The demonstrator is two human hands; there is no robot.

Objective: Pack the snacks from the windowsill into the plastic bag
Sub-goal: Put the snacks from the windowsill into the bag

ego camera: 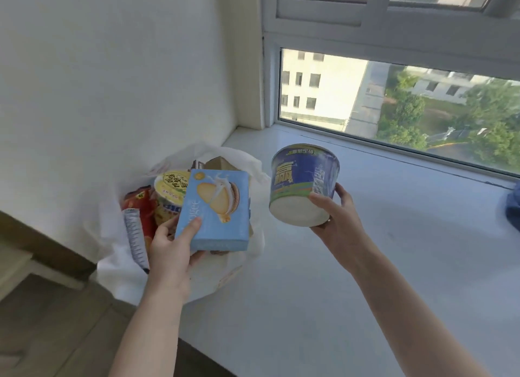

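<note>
The left hand (171, 247) keeps a grip on a pale blue cardboard biscuit box (215, 210), thumb flat on its printed front and the other fingers behind its lower edge, holding it upright over the mouth of the white plastic bag (118, 267) in the lower left centre of the frame. The right hand (337, 216) grips the base of a dark blue and green paper noodle bowl (305, 184), tilted so its white bottom faces the camera, raised above the white windowsill (365, 264) just right of the bag.

Inside the bag sit a yellow noodle cup (168, 196), a red snack packet (142, 207) and a silver-edged wrapper (136, 238), with a brown carton corner (218, 162) behind the box.

To do this step well, the box would best slide down flat along the bag's near side, beside the yellow cup rather than on top of it, which would leave room for the bulky bowl to follow upright. The bag's rim looks slack, so it may fold inward as things go in.

The box hides much of the bag's opening, so the free space there cannot be judged. A dark blue thing (513, 210) is cut off at the right edge; what it is cannot be told. The bowl's lid is turned away from view.
</note>
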